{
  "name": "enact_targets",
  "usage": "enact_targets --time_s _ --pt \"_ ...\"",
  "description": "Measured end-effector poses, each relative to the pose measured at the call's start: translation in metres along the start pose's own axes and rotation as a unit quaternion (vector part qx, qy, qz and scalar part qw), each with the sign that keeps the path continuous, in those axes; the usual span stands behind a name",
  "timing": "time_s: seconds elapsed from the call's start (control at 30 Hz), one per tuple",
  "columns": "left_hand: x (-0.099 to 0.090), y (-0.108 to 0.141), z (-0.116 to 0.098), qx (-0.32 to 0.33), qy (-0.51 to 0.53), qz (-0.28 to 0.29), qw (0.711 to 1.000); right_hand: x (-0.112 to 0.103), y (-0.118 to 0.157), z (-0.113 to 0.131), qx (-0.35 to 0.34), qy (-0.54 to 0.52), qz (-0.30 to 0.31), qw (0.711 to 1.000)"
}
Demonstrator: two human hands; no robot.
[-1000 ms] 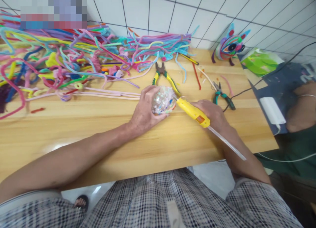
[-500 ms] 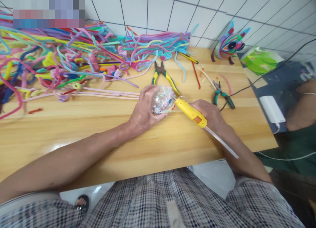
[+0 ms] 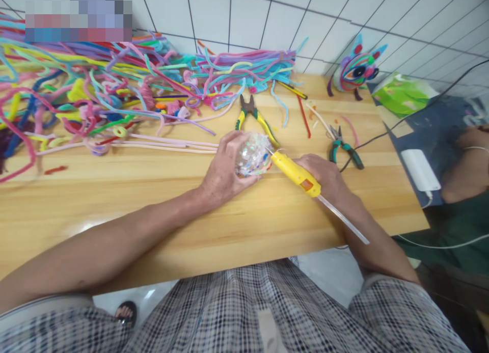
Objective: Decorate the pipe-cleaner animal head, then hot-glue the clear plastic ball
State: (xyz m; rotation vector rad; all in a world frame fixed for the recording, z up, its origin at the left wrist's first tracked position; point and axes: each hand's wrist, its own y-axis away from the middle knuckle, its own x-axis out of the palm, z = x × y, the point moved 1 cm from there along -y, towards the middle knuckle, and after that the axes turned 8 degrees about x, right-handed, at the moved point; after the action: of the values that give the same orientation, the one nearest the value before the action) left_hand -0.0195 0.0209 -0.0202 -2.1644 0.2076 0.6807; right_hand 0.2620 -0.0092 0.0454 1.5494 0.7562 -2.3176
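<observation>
My left hand point(image 3: 226, 164) is wrapped round a clear, shiny ball point(image 3: 250, 157) with coloured flecks, keeping it just above or on the wooden table. In my right hand point(image 3: 323, 172) is a yellow hot glue gun point(image 3: 296, 173), with a clear glue stick point(image 3: 344, 220) poking out of its back end. The gun's metal nozzle points left and is at the ball's right side; whether it touches I cannot tell. Behind the ball lie yellow-green pliers point(image 3: 262, 119) with their jaws apart.
Many coloured pipe cleaners point(image 3: 126, 88) heap along the back left. Green-handled pliers point(image 3: 346, 152) lie right of my right hand. A colourful eared figure point(image 3: 357, 70) stands at the back right, near a green packet point(image 3: 403, 94). A white device point(image 3: 420, 169) and another person's arm point(image 3: 468, 164) are far right.
Almost nothing differs. The view has shifted very slightly, while both hands, the ball and the glue gun keep the same positions.
</observation>
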Motion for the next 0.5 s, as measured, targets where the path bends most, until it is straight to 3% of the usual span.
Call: enact_targets --time_s 0.17,0.37,0.5 --pt "0.0009 0.0001 0.0004 0.004 0.001 -0.008 1.0 0.0021 0.0014 -0.0015 -0.003 -0.012 -0.033 0.999" --pt "0.0009 -0.0001 -0.0002 -0.002 -0.005 0.0 1.0 -0.0005 0.0012 -0.0015 0.001 -0.009 0.002 1.0" --pt "0.0003 0.0 -0.0008 0.009 -0.008 -0.003 1.0 0.0037 0.0028 -0.0027 0.001 -0.012 -0.031 0.999"
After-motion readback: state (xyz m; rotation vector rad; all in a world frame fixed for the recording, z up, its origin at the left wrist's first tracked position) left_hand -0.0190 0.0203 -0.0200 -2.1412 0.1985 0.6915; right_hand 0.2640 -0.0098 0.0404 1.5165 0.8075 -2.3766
